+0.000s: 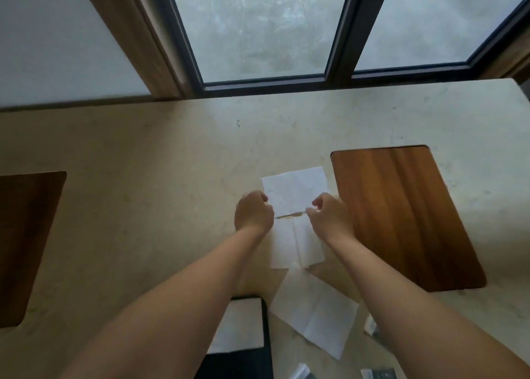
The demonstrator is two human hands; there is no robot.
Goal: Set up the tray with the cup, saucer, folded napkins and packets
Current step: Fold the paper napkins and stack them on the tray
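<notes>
**Both hands pinching napkin edge**

The left hand and right hand are reaching forward, arms extended, fingers pinching the napkin at its fold line. The napkin is lying on the surface, just beside a wooden board. A second napkin is lying nearer.

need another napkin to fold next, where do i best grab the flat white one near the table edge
Pinch the flat white paper napkin at its bare near corner, coming from the right: it lies flat and skewed on the beige stone table, so only edges lift.

Bare forearms, no sleeves; left hand and right hand ungloved.
</notes>
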